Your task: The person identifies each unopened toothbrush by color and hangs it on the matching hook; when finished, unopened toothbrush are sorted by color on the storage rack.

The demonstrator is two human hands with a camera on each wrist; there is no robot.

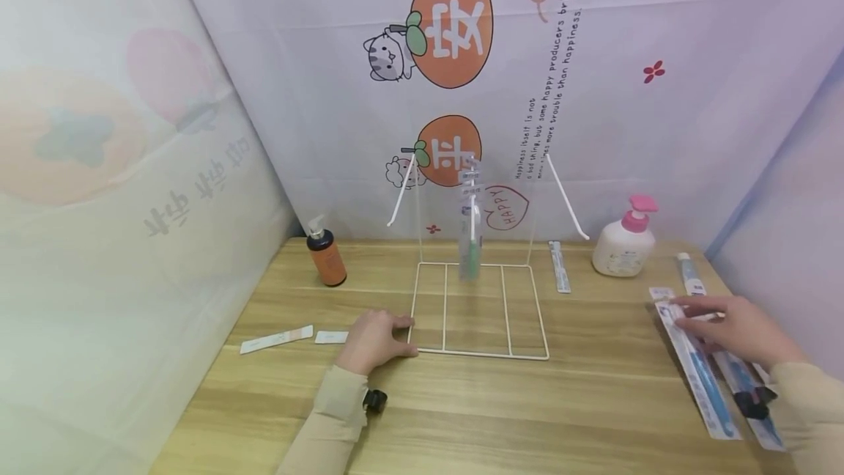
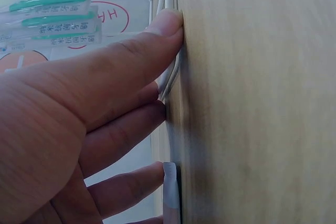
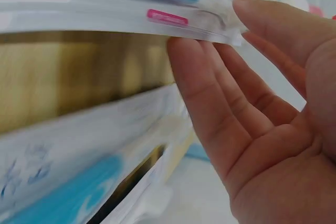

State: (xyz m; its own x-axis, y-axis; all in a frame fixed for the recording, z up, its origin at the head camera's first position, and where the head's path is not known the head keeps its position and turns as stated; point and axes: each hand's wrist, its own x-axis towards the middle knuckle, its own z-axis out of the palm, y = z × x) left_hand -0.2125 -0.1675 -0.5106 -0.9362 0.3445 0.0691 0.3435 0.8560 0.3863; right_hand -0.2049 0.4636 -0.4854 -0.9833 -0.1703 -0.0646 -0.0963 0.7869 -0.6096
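In the head view, the left hand [image 1: 376, 339] lies flat on the tabletop [image 1: 461, 409] at lower centre, fingers straight against the near left corner of the white wire rack [image 1: 480, 306], where one toothbrush packet [image 1: 471, 222] already hangs. The right hand [image 1: 738, 328], at the right edge, pinches the top end of a packaged toothbrush [image 1: 695, 372] lying among others.

The left wrist view shows straight fingers [image 2: 131, 56] pressing the rack wire [image 2: 170, 77].

The right wrist view shows thumb and fingertips [image 3: 210, 87] nipping the packet's edge [image 3: 131, 22]. Judged from this, keeping the rack pinned and lifting the packet by its hang end should go best.
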